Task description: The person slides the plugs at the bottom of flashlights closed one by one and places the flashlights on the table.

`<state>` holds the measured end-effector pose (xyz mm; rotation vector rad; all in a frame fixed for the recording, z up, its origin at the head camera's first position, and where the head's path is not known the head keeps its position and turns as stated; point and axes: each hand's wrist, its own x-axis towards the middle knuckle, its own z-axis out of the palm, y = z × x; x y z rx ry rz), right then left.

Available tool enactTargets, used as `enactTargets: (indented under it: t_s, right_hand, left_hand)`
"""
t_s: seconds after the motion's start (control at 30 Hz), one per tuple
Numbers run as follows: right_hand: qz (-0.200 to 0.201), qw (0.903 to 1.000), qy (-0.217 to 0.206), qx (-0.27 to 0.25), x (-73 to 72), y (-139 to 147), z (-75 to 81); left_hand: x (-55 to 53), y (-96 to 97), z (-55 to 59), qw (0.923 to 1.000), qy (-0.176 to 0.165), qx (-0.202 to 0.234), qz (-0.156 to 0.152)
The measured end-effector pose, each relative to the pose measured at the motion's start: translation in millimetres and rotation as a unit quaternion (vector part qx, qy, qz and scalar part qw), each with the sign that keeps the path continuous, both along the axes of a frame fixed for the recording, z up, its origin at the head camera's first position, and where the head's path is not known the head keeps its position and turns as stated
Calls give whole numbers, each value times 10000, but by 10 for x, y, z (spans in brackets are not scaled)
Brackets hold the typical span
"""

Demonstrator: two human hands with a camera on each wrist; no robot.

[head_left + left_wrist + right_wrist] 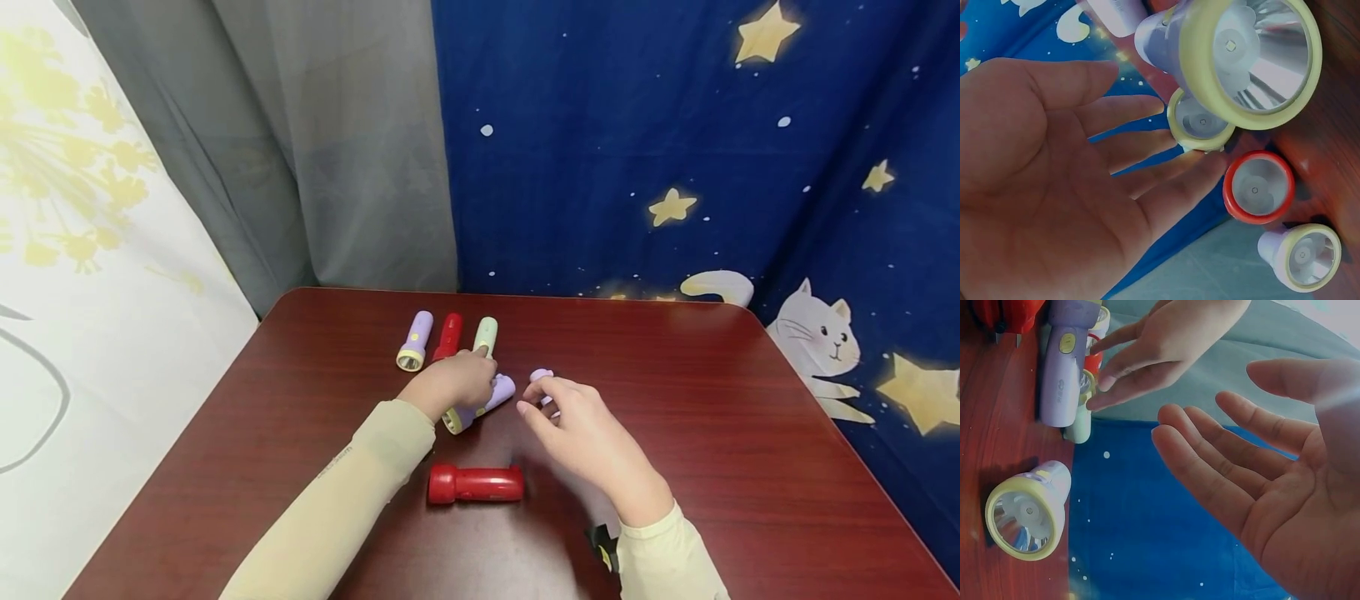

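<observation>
My left hand (461, 383) reaches over the middle of the table, fingers extended. In the left wrist view its fingertips meet the yellow rim of a pale green flashlight (486, 332). Under that hand lies a purple flashlight (501, 392), its wide yellow-rimmed head (1315, 56) large in the left wrist view. My right hand (588, 425) hovers with loosely bent fingers and holds nothing. Partly hidden behind it is another purple flashlight (541, 375), whose lens and yellow rim (1059, 522) show in the right wrist view.
Left of the green flashlight lie a red flashlight (450, 332) and a purple flashlight (416, 340) in a row. Closer to me a larger red flashlight (483, 484) lies sideways. The brown table (712, 400) backs onto grey and blue curtains (600, 150).
</observation>
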<state>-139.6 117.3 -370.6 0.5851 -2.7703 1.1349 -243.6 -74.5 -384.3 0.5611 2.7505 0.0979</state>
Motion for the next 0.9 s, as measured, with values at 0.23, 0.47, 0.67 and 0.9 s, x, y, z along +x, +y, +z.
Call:
enactTargets:
  t_s: [0.23,0.47,0.67,0.9]
  right_hand:
    - [-14,10000,-48,-68,14,20,0]
    - [-24,10000,-17,-50,4,28,10]
    - [8,10000,-1,-38,12,31,27]
    - [19,10000,12,17,30,30,43]
  left_hand:
    - [41,3,-19,9998,123,-38,149]
    - [128,47,-2,9963,674,140,508]
    - [111,66,-32,9969,306,157,709]
    - [115,84,-58,9976,-12,162,676]
